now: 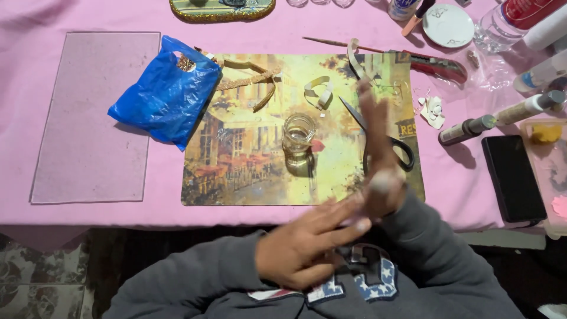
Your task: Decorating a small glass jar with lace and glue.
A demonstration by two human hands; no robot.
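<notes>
Over the near edge of the picture mat (248, 177), my left hand (307, 245) lay flat with its fingers spread, holding nothing. My right hand (378, 159) was lifted up, blurry, fingers straight and together, also holding nothing. Its fingertips touched my left fingers. Just behind my right hand lay the scissors (401, 150). A small glass jar (297, 134) stood on the mat nearby.

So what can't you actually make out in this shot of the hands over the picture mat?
Head view only:
- Right hand: motion-blurred, so what the fingers grip, if anything, is unclear.
- Left hand: blurred fingertips; contact with the right hand uncertain.
- Black-handled scissors: partly hidden behind the right hand.
- Crumpled blue plastic bag: contents mostly hidden by the bag.
- Gold-rimmed tray: cut off by the top edge.
</notes>
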